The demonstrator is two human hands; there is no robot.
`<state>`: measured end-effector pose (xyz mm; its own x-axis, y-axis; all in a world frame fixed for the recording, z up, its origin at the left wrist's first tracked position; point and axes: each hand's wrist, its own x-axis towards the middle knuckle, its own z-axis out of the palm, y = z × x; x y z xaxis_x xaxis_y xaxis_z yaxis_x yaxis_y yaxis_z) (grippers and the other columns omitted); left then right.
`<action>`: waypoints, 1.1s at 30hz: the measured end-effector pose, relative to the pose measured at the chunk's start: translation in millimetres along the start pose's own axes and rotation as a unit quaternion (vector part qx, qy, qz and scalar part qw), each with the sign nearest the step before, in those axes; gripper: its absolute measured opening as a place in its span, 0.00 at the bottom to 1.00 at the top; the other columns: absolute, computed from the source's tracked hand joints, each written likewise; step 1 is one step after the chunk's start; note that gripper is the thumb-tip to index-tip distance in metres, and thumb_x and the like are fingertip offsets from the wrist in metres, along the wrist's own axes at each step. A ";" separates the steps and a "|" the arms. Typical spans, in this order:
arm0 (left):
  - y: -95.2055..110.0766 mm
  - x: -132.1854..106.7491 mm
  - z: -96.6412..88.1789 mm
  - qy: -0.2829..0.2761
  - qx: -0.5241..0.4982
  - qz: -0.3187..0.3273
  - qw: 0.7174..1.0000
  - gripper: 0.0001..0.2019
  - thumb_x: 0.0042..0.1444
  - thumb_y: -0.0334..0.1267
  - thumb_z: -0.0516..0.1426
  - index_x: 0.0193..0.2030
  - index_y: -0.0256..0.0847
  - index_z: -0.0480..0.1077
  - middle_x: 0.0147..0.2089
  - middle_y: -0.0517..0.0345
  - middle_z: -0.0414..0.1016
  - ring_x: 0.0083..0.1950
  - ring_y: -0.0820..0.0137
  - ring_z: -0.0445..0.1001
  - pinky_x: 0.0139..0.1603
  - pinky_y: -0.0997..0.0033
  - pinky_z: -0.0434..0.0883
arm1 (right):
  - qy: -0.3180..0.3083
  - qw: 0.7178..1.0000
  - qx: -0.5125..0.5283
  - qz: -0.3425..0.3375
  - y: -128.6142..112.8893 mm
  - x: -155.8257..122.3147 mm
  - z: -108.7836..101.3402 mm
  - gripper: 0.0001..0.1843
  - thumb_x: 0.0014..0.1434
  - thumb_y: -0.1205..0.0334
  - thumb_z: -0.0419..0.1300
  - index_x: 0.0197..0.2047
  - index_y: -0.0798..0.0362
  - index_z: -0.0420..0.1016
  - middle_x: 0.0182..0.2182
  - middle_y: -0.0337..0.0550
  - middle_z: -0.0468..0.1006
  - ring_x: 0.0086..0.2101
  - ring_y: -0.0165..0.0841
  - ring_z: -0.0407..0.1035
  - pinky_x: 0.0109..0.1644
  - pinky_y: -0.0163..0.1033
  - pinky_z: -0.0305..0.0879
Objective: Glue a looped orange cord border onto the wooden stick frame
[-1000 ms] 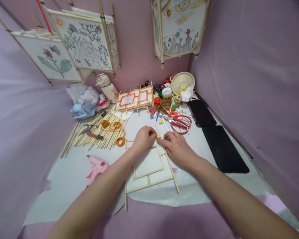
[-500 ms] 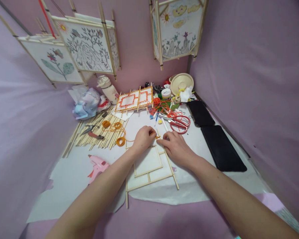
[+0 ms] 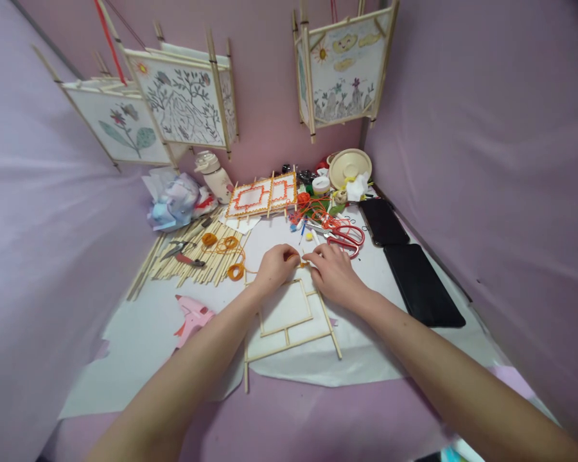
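A square frame of thin wooden sticks with white paper (image 3: 289,317) lies flat on a white sheet in front of me. Both hands work at its far top corner. My left hand (image 3: 275,266) is closed, pinching orange string (image 3: 302,262) against the frame. That string trails left to small orange coils (image 3: 234,272). My right hand (image 3: 334,273) is curled with its fingertips pressed on the same corner, beside the string. The two hands nearly touch.
Red scissors (image 3: 345,235) lie just beyond my right hand. A pile of wooden sticks with pliers (image 3: 187,258) is at the left, a pink glue gun (image 3: 194,316) nearer me. Two black tablets (image 3: 421,282) lie right. Paper lanterns (image 3: 341,64) hang above.
The camera has tilted, so everything sits slightly higher and smaller in view. My right hand has curled closer onto the frame corner. The left hand keeps its pinch.
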<state>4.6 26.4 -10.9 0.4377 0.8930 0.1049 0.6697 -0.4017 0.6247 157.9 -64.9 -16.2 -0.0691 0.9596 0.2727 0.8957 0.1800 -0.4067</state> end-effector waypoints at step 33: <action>1.1 -42.4 8.7 0.067 0.032 0.067 0.995 0.05 0.56 0.29 0.60 0.36 0.41 0.78 0.33 0.57 0.70 0.37 0.67 0.69 0.40 0.67 0.65 | -0.025 0.999 0.048 -0.002 -0.5 7.4 12.3 0.17 0.60 0.66 0.50 0.48 0.45 0.75 0.48 0.47 0.68 0.49 0.42 0.57 0.48 0.47 0.53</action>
<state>-7.9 -13.7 -21.4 0.4450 0.8475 0.2894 0.6489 -0.5278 0.5480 151.5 -55.2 -24.7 -0.0959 0.9683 0.2308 0.8492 0.2006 -0.4885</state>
